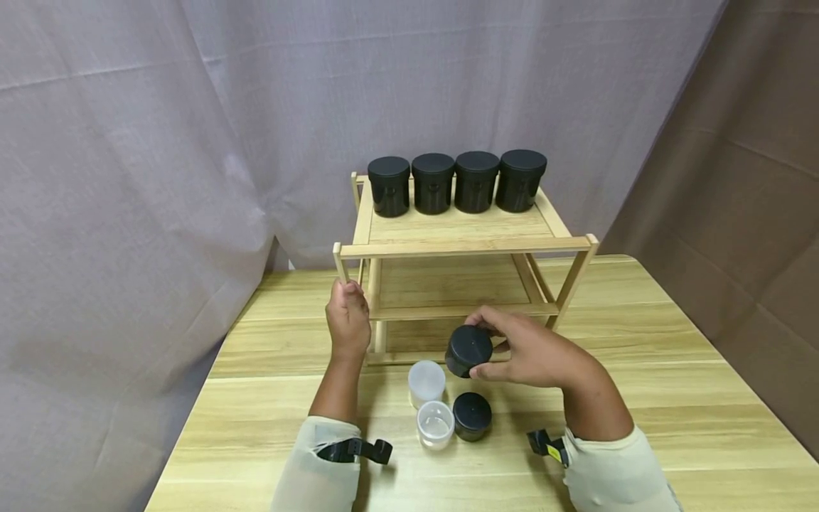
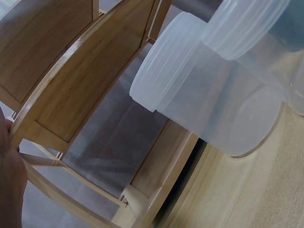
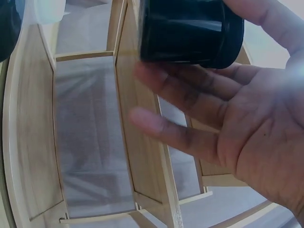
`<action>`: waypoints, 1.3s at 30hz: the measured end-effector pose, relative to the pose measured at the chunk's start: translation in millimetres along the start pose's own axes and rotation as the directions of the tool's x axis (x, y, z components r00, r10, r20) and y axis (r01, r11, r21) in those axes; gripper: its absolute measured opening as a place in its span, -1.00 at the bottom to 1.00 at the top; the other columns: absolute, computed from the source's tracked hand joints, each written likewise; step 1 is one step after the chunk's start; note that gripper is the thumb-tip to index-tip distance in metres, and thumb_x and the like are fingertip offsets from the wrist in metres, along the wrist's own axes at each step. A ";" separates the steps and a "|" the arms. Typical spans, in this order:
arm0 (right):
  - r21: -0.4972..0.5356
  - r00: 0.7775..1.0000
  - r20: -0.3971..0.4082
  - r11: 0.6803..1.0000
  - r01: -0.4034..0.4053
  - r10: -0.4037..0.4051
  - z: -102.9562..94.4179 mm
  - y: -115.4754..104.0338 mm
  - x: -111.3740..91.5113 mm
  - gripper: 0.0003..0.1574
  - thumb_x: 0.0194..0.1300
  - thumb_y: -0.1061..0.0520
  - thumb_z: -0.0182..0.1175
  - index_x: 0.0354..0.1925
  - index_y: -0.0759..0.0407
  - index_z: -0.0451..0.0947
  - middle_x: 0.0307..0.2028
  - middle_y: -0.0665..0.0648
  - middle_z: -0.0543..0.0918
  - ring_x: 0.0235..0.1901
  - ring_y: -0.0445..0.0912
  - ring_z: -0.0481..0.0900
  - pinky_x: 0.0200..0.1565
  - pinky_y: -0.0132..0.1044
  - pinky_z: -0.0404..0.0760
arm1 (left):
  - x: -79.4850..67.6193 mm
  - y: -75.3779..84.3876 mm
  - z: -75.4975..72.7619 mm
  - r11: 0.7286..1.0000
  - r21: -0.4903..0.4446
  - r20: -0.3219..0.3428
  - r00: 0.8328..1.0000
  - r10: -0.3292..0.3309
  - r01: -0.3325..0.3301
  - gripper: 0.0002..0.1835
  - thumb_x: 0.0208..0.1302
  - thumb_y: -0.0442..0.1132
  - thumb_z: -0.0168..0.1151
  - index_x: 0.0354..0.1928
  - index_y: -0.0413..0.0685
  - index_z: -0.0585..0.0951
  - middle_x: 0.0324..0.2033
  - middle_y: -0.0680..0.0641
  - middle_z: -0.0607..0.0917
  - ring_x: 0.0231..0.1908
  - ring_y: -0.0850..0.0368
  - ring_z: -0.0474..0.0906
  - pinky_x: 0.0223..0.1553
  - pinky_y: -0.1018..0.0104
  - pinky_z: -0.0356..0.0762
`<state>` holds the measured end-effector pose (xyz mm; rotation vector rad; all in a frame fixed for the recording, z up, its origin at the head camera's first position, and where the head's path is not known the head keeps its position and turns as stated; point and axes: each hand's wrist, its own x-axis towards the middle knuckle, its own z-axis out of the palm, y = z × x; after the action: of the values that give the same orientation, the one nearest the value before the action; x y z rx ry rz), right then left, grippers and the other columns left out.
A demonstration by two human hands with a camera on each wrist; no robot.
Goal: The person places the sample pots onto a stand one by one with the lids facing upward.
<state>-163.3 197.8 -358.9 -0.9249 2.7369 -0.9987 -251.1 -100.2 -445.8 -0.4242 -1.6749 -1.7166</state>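
A black jar (image 1: 469, 346) is held in the lower middle of the head view, lifted over the table (image 1: 646, 412) and in front of the rack (image 1: 461, 247), its lid on and facing up. The right hand (image 1: 534, 346) grips it round the sides, the thumb on the near side and fingers on the far side; the spread is about the jar's width, and in the right wrist view one finger stands free of it. Taking it by the wall probably keeps the base unblocked and the lid undisturbed. Just below it in the frame, a second black jar (image 1: 473, 416) stands upright on the table, with a frosted jar (image 1: 426, 379) and a clear jar (image 1: 436, 424) close to its left; whether these touch each other I cannot tell. Left of centre, the left hand (image 1: 348, 320) is wrapped round the rack's front left post, likely to steady so light a frame; the left wrist view shows only part of that hand, at its left edge. Higher up, four lidded jars (image 1: 433, 183) stand upright in a row toward the back of the top shelf, which seems to leave the front strip of board within easier reach. A grey curtain (image 1: 256, 107) fills the upper left, a brown one (image 1: 723, 185) the right edge.
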 end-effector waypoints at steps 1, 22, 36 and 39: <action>0.018 1.000 0.003 1.000 0.008 -0.008 0.2 0.0 0.2 -0.26 0.24 0.00 0.67 0.26 0.06 0.52 0.13 0.16 0.77 0.24 0.19 0.74 0.13 0.05 0.82 | -0.3 0.0 -0.1 1.000 -0.001 0.000 1.000 -0.001 0.001 -0.04 0.56 0.46 -0.20 -0.27 -0.54 0.39 -0.67 0.14 0.35 -0.65 0.40 0.25 -0.66 0.54 0.21; 0.377 0.988 -0.093 0.914 0.150 -0.124 8.8 -4.2 9.3 -0.29 0.28 0.26 0.61 0.31 0.15 0.55 0.10 0.17 0.69 0.05 -0.08 0.67 0.15 -0.26 0.70 | -0.9 -0.6 0.1 1.000 -0.008 0.007 1.000 -0.006 0.006 -0.07 0.57 0.47 -0.21 -0.28 -0.47 0.40 -0.69 -0.02 0.35 -0.66 0.38 0.24 -0.65 0.53 0.21; 0.529 0.975 -0.162 0.820 0.218 -0.155 9.0 -5.9 10.0 -0.29 0.29 0.45 0.48 0.35 0.31 0.50 0.10 0.18 0.69 0.05 -0.07 0.69 0.15 -0.35 0.70 | 0.0 1.4 -0.7 1.000 0.003 0.000 1.000 0.002 -0.002 -0.06 0.58 0.48 -0.20 -0.27 -0.47 0.41 -0.70 -0.15 0.34 -0.65 0.37 0.25 -0.66 0.51 0.23; 0.535 0.972 -0.172 0.813 0.227 -0.159 8.1 -6.4 9.7 -0.32 0.32 0.46 0.46 0.35 0.37 0.49 0.10 0.17 0.69 0.05 -0.07 0.68 0.15 -0.37 0.69 | 0.4 1.4 -0.8 1.000 0.005 -0.002 1.000 0.003 -0.003 -0.05 0.58 0.47 -0.20 -0.26 -0.48 0.41 -0.70 -0.20 0.34 -0.65 0.37 0.26 -0.66 0.51 0.23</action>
<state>-165.7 184.0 -360.1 -1.0607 2.2294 -1.8075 -250.2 -100.9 -444.6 -0.4226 -1.6765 -1.7097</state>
